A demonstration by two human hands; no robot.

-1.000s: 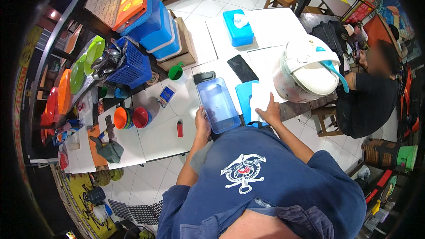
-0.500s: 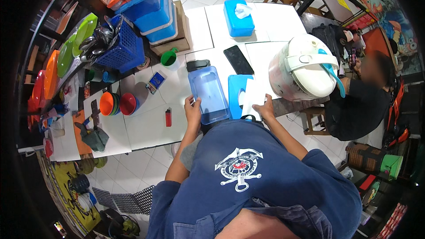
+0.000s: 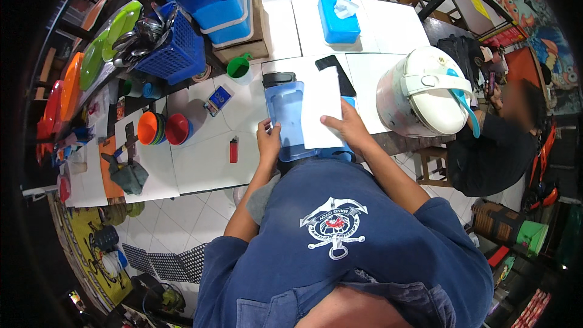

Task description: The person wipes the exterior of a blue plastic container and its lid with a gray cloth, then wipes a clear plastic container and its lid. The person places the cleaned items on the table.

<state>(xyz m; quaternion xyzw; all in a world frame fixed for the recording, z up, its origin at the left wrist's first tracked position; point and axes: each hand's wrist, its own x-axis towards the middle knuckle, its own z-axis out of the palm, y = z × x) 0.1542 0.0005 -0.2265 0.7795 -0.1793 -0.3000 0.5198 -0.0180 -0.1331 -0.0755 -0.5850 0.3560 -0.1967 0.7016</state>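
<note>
Gripping the near-left wall of the translucent blue tub [image 3: 284, 102], the left hand [image 3: 268, 140] has its thumb at the rim, much as it did half a second ago. The change is to its right: the white tissue stack [image 3: 322, 100], which lay over the blue lid [image 3: 344, 155], is now raised and overlaps the tub's right part. The right hand [image 3: 349, 124] pinches its right edge, thumb on top; the fingers beneath are mostly hidden. The work in hand thus seems to have shifted from lid to tub.

Counting from the left: two bowl stacks, one orange-topped [image 3: 147, 128] and one red-topped [image 3: 178, 129]; one small blue packet [image 3: 219, 98]; one red lighter [image 3: 234, 150]; one green-handled cup [image 3: 238, 68]; one black case [image 3: 279, 79] just beyond the tub; one tub; one tissue stack; one smartphone [image 3: 333, 65], partly covered; one blue tissue box [image 3: 340, 24]; one lid, largely hidden; one white-lidded rice warmer [image 3: 425, 94] with one blue ladle [image 3: 471, 114].
</note>
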